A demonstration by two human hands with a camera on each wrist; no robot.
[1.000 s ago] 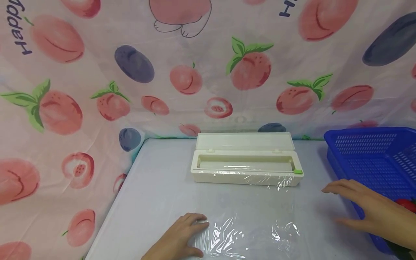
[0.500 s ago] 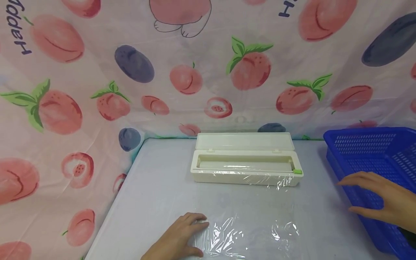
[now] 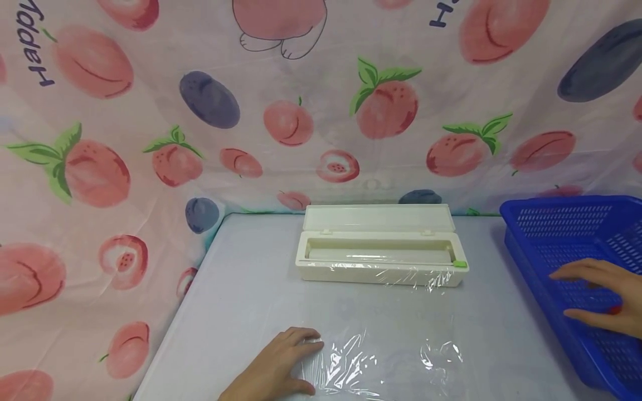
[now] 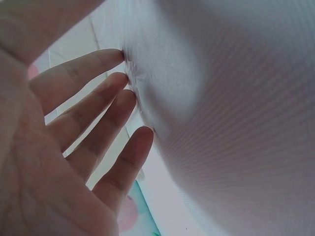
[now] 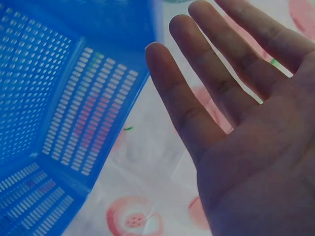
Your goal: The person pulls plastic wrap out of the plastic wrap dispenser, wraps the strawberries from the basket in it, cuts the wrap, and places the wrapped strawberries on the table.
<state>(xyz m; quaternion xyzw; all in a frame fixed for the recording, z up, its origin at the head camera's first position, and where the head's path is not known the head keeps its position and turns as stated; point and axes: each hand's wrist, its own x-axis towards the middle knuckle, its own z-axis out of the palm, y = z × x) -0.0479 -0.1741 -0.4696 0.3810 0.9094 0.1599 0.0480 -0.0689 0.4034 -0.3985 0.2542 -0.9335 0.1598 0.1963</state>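
Left hand (image 3: 276,365) on clear film (image 3: 353,365), right hand (image 3: 626,292) at blue basket (image 3: 549,312)

A white dispenser box (image 3: 381,274) sits close to the far edge of the pale surface (image 3: 241,273), about midway along what shows of that edge. Its lid (image 3: 378,218) is folded back toward the same edge, a roll (image 3: 378,255) lies in the trough, and a green tab (image 3: 459,264) sits at the right end of the front rim. From that rim the clear film runs over the front wall and lies along the surface toward the near side, wrinkled and shiny in places.

The left hand is at the film's left margin, between the box and the near side. Its fingertips touch the film, with thumb and fingers apart, clamped on nothing.

The blue basket stands on the right of the surface, its back rim by the far edge. The right hand is over it in the head view, thumb and fingers well apart, the grip holding nothing. Part of a red item (image 3: 614,309) shows in the basket between thumb and fingers; the hand hides the rest. Behind the surface hangs a fruit-print cloth (image 3: 331,72).
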